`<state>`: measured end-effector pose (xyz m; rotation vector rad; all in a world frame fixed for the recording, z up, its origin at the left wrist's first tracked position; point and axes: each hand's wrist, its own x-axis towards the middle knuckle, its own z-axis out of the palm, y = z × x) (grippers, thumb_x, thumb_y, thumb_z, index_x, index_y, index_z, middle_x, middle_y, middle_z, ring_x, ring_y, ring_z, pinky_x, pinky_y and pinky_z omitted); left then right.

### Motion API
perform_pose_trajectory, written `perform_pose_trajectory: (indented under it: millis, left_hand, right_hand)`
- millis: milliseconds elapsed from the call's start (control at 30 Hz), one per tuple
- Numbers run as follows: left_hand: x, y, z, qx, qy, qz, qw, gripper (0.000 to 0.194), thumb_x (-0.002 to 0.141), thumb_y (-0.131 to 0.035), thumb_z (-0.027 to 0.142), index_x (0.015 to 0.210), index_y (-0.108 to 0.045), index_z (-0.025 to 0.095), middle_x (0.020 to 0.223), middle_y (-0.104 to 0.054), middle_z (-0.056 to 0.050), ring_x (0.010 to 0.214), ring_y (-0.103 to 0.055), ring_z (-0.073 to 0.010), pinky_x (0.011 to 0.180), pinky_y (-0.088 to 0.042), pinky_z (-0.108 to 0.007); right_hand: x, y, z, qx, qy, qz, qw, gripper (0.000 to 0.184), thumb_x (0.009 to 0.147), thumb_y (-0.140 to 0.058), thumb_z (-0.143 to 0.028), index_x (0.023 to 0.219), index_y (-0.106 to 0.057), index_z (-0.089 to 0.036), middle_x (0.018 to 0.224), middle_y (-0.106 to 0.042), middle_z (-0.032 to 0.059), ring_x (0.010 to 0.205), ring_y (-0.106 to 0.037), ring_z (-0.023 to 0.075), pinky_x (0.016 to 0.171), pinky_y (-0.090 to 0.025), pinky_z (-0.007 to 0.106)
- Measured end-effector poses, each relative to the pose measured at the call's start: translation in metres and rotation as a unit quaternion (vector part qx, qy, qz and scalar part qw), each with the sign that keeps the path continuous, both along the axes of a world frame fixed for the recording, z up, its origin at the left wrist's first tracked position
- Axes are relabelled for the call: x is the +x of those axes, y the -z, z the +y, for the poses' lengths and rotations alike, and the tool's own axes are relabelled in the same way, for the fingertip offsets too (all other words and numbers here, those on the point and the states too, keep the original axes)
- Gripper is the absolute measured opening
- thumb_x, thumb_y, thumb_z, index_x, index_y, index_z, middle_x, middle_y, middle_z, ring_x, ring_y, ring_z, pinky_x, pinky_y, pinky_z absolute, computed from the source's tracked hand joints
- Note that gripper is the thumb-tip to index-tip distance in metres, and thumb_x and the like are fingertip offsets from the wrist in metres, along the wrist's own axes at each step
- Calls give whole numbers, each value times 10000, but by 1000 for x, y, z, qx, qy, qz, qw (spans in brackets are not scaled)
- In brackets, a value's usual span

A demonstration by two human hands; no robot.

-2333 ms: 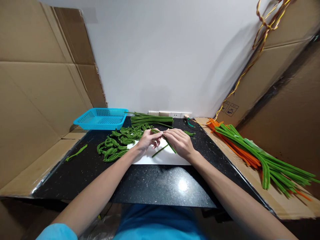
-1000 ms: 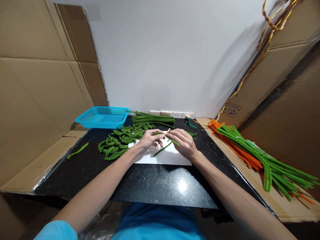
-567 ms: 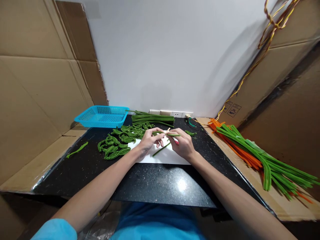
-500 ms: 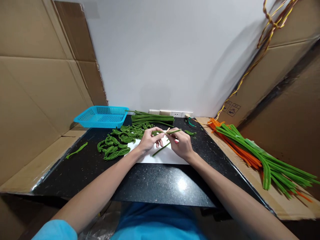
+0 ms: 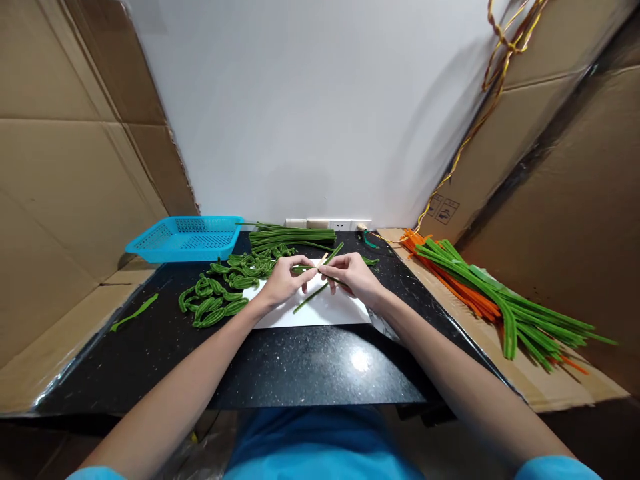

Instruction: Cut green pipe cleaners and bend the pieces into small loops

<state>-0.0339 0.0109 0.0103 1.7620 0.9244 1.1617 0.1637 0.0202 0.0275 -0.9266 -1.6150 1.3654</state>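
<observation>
My left hand (image 5: 283,280) and my right hand (image 5: 350,275) meet over a white sheet (image 5: 325,313) on the black countertop (image 5: 280,360). Both pinch a green pipe cleaner (image 5: 334,253) together with a thin wooden stick (image 5: 322,259); the cleaner's free end points up and to the right. A second straight green pipe cleaner (image 5: 309,299) lies on the sheet under my hands. Left of my hands lies a heap of bent green pipe-cleaner pieces (image 5: 220,290).
A blue plastic basket (image 5: 185,238) stands at the back left beside a bundle of straight green pipe cleaners (image 5: 293,237). Long green and orange pipe cleaners (image 5: 495,300) lie on cardboard to the right. One green piece (image 5: 134,313) lies far left. Cardboard walls stand on both sides.
The pipe cleaner's free end has swung from pointing down-right over the sheet to pointing up and to the right. My hands stay together at the stick. The camera shifted slightly.
</observation>
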Motion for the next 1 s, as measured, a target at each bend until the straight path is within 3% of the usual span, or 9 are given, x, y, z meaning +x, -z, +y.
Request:
perform_pose_trajectory:
  millis: [133, 200, 267, 367, 467, 567, 733, 867, 1000]
  left_hand:
    - [-2, 1, 5, -116, 43, -34, 992, 325, 804, -753, 437, 859, -670, 128, 691, -606, -17, 487, -603, -127, 383, -385, -204]
    - [-2, 1, 5, -155, 40, -62, 985, 320, 785, -771, 430, 838, -660, 134, 636, -565, 5, 458, -543, -99, 384, -361, -195]
    - [-2, 0, 4, -182, 31, -100, 978, 303, 772, -786, 406, 809, -638, 144, 581, -497, 36, 419, -434, -60, 374, -289, -179]
    - [-3, -2, 3, -207, 38, -144, 967, 288, 758, -802, 374, 802, -621, 154, 537, -388, 75, 398, -299, -32, 373, -182, -175]
    - [-6, -4, 3, -221, 55, -160, 961, 279, 753, -803, 358, 789, -620, 151, 541, -354, 79, 403, -281, -32, 379, -161, -184]
    - [-8, -6, 2, -229, 75, -162, 957, 265, 750, -796, 340, 775, -619, 143, 549, -355, 75, 409, -287, -33, 381, -167, -186]
    - [-6, -8, -2, -263, 102, -169, 944, 275, 736, -802, 331, 793, -610, 143, 578, -399, 63, 428, -343, -39, 383, -210, -182]
    - [-3, -8, -4, -275, 106, -186, 937, 285, 726, -812, 328, 801, -606, 147, 593, -418, 61, 437, -365, -38, 395, -221, -184]
    - [0, -6, -5, -222, 97, -183, 953, 273, 740, -805, 336, 777, -629, 131, 596, -459, 40, 470, -427, -50, 430, -235, -196]
  right_hand:
    - [2, 4, 3, 83, -11, -69, 994, 451, 865, -695, -554, 700, -706, -134, 561, -629, 44, 451, -554, 129, 461, -385, 252]
    - [4, 9, 6, 168, 28, -114, 979, 471, 943, -600, -539, 707, -706, -145, 578, -634, 42, 472, -566, 135, 478, -396, 257]
    - [8, 14, 9, 312, 97, -171, 929, 395, 981, -577, -462, 787, -733, -155, 697, -689, 57, 542, -591, 136, 531, -428, 264]
    - [14, 19, 11, 513, 130, -242, 813, 217, 1008, -569, -307, 1051, -744, -188, 1007, -739, 83, 669, -636, 124, 619, -470, 256]
    - [19, 22, 13, 623, 120, -270, 724, 200, 999, -597, -240, 1157, -718, -213, 1066, -737, 69, 750, -667, 116, 642, -484, 228]
    - [21, 23, 14, 673, 123, -261, 681, 242, 980, -636, -223, 1214, -696, -218, 1051, -736, 67, 779, -670, 116, 667, -501, 222]
    - [24, 20, 11, 667, 74, -292, 681, 261, 1017, -529, -186, 1189, -715, -249, 1032, -739, 73, 853, -672, 156, 724, -531, 275]
    - [24, 16, 6, 611, 33, -319, 724, 302, 1041, -454, -222, 1139, -739, -245, 1051, -732, 98, 879, -672, 189, 762, -545, 328]
    - [22, 17, 6, 581, 24, -290, 760, 295, 1042, -452, -251, 1143, -729, -233, 1030, -718, 112, 912, -673, 206, 799, -546, 344]
